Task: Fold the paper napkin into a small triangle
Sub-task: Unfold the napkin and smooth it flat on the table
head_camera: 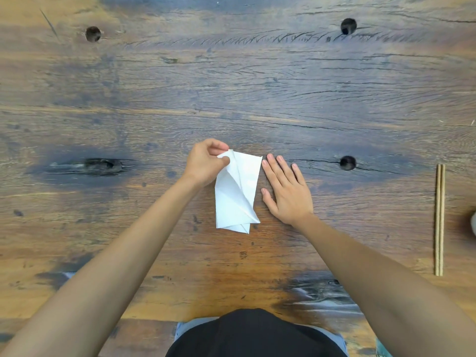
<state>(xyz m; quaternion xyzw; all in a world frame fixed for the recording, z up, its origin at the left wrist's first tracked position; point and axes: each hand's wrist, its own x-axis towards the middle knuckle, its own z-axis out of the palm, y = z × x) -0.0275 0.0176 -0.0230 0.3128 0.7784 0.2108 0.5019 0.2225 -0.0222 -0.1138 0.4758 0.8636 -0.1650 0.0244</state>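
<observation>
A white paper napkin (235,191), partly folded with diagonal creases, lies on the wooden table in the middle of the view. My left hand (206,162) pinches its upper left corner between thumb and fingers and lifts that layer a little. My right hand (286,190) rests flat on the table just right of the napkin, fingers spread, with the fingertips close to the napkin's upper right corner.
A pair of wooden chopsticks (439,222) lies lengthwise at the right. A pale object (473,224) peeks in at the right edge. The worn wooden table (231,86) has dark knot holes (347,163) around the work area.
</observation>
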